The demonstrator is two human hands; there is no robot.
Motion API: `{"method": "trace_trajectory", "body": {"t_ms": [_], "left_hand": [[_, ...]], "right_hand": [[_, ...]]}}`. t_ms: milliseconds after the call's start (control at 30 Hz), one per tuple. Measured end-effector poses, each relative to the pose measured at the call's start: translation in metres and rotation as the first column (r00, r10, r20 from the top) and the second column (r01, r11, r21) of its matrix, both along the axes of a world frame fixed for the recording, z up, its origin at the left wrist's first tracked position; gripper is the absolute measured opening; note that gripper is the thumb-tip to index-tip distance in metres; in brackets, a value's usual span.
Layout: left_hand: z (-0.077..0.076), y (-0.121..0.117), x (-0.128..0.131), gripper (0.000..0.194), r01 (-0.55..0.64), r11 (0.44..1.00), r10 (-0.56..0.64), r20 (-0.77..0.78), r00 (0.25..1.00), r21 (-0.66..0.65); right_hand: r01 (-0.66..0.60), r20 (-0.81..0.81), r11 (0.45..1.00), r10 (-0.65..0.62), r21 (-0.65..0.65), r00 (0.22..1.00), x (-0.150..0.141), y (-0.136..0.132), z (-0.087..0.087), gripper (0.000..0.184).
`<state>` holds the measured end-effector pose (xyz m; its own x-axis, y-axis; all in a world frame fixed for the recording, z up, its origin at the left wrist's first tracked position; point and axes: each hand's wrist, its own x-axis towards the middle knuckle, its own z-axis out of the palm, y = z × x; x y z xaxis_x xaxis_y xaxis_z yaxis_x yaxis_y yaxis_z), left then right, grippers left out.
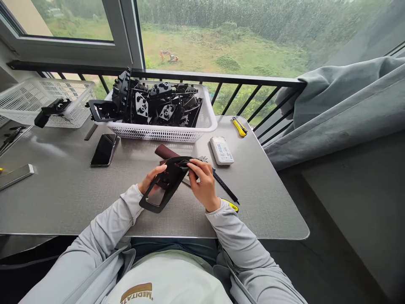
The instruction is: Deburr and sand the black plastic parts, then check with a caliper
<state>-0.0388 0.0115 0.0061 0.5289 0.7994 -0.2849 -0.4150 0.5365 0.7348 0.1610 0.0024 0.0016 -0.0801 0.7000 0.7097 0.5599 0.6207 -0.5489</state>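
A black plastic frame part (169, 185) with a rectangular opening at its near end is held up over the table, tilted. My left hand (151, 178) grips its left side, thumb on top. At its far right end, my right hand (202, 179) pinches with fingertips at the part's edge; whether a smaller piece sits between them I cannot make out. Beneath and behind the part lie a dark red strip (166, 153) and a caliper-like tool (226, 185), both partly covered. By my right wrist shows a yellow-handled tool (231, 205), mostly hidden by the sleeve.
A white basket (161, 133) heaped with black plastic parts stands at the back. Left of it is another white basket (76, 112). A phone (103, 150), a white box (222, 151), a yellow cutter (239, 126) and a metal bar (17, 177) lie on the table (79, 198).
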Motion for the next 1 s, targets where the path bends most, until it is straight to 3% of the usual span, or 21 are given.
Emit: {"method": "trace_trajectory", "body": {"t_ms": [100, 200, 333, 733, 833, 1000], "left_hand": [[-0.002, -0.001, -0.002, 0.053, 0.010, 1.000, -0.010, -0.003, 1.000, 0.007], [-0.003, -0.003, 0.001, 0.056, 0.023, 0.999, -0.024, 0.004, 1.000, 0.028], [-0.001, -0.005, 0.007, 0.060, 0.030, 0.999, -0.030, -0.012, 0.999, 0.023], [-0.005, -0.011, 0.017, 0.051, -0.035, 0.998, 0.035, -0.012, 0.999, 0.059], [-0.008, -0.013, 0.022, 0.053, -0.034, 0.998, 0.034, -0.007, 0.999, 0.055], [-0.020, -0.014, 0.019, 0.045, -0.044, 0.999, 0.043, -0.019, 0.999, -0.030]], "right_hand": [[0.119, -0.164, 0.993, -0.117, 0.001, 0.979, 0.002, 0.003, 0.000, 0.024], [0.140, -0.271, 0.988, -0.154, -0.070, 0.950, 0.000, 0.005, -0.002, 0.023], [0.114, -0.232, 0.991, -0.127, -0.068, 0.964, -0.006, 0.004, -0.007, 0.027], [0.199, -0.026, 0.978, -0.197, 0.067, 0.980, -0.013, -0.002, -0.013, 0.050], [0.130, 0.014, 0.989, -0.132, 0.077, 0.991, -0.018, -0.010, -0.009, 0.054], [-0.103, 0.029, 0.994, 0.102, 0.031, 0.994, -0.032, -0.032, -0.004, 0.053]]}}
